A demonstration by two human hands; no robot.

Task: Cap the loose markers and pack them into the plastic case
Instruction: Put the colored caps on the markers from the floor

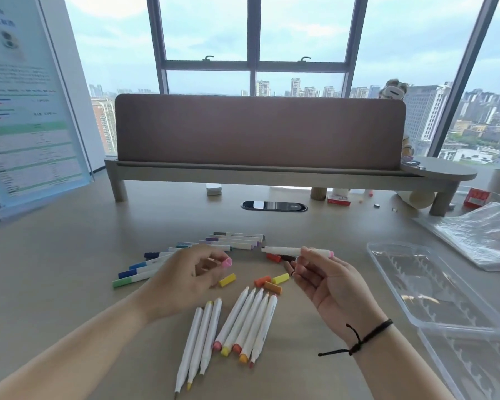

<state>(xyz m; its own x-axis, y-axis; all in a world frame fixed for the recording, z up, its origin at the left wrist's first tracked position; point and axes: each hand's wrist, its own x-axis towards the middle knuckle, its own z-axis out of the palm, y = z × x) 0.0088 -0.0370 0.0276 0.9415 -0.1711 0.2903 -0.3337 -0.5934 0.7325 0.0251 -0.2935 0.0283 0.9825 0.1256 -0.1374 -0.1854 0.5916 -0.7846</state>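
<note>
Uncapped markers [243, 327] lie below hands pinching pink cap [226, 263] and marker [296, 251], case [433, 284] rightward.

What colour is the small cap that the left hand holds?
Pink. The cap sits pinched in the left hand, clearest in the head view.

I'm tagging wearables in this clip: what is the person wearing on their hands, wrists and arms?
Both forearms are bare, with no sleeves in view. The right hand has a thin black braided cord bracelet at its wrist, knotted with loose ends trailing. The left hand shows no rings, watch or glove.
</note>
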